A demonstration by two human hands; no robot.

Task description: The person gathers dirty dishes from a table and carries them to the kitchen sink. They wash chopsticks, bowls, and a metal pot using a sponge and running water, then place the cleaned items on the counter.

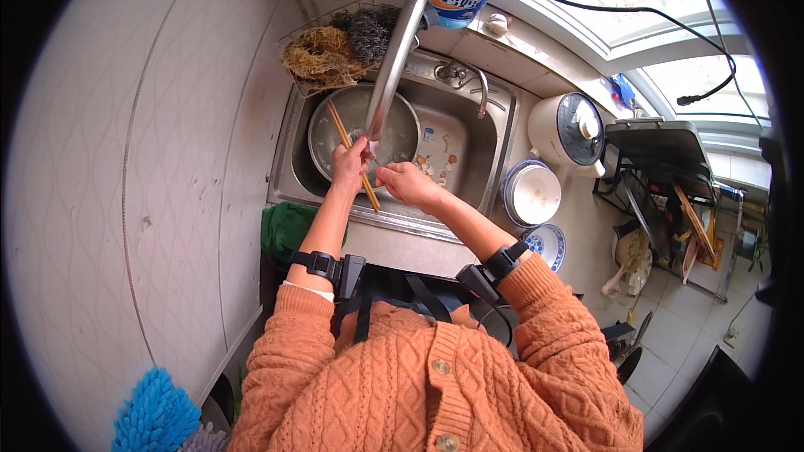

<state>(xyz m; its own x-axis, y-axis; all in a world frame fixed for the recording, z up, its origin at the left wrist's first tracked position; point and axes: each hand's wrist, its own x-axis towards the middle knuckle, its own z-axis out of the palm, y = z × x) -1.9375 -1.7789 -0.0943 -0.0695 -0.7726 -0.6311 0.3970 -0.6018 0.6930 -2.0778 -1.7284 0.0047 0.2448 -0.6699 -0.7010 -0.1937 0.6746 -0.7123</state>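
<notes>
My left hand (349,162) is closed around a pair of wooden chopsticks (340,123), which slant across a round metal basin (318,152) in the stainless-steel sink (461,100). The basin holds cloudy water. A thick steel tube (394,63) comes down from above and ends right at my left fingers. Just to the right, over the basin's near rim, my right hand (409,184) is curled into a loose fist. I see nothing in it, though its palm is hidden. Broken eggshells (440,166) lie on the sink floor beside the basin.
A wire rack with scouring pads (323,53) sits behind the basin, and a small faucet (480,88) at the sink's back edge. Stacked bowls (534,194) and a white electric pot (556,129) stand on the right. A green cloth (292,229) hangs at the front left.
</notes>
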